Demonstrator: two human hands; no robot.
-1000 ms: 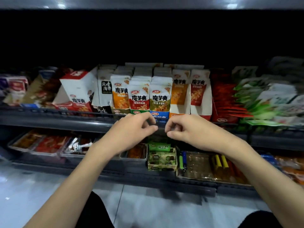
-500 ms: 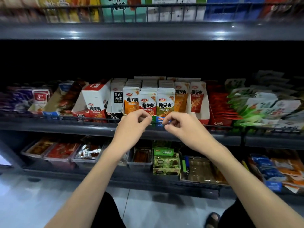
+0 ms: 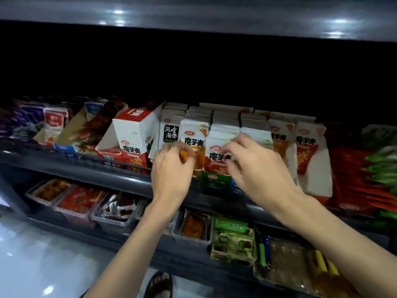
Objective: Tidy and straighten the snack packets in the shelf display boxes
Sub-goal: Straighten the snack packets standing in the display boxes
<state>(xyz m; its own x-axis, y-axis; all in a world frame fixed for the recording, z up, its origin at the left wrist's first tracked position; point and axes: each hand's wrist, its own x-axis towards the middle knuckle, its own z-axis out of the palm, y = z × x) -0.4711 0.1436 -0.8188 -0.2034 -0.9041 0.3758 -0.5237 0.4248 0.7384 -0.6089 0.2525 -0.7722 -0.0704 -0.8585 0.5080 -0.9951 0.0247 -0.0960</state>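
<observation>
On the middle shelf stand rows of white snack packets in display boxes. My left hand [image 3: 171, 168] is against the front orange packet [image 3: 196, 143], its fingers curled on the packet's lower left side. My right hand [image 3: 251, 162] pinches the front red packet [image 3: 218, 157] at its right edge and hides the packet row behind it. A green display box front [image 3: 216, 181] shows below the red packet. A black-label seaweed packet [image 3: 171, 133] stands left of the orange one. Further orange [image 3: 279, 140] and red-and-white [image 3: 309, 151] packets stand to the right.
A tipped white-and-red display box [image 3: 134, 134] leans at the left of the rows. Red and green packets [image 3: 369, 168] lie stacked at the right. The dark shelf rail [image 3: 107, 168] runs below. The lower shelf holds clear trays [image 3: 81, 203] and a green box [image 3: 233, 239]. My sandalled foot [image 3: 160, 284] is on the floor.
Both hands rose from the shelf rail up onto the front packets. The view has moved closer to the shelf.
</observation>
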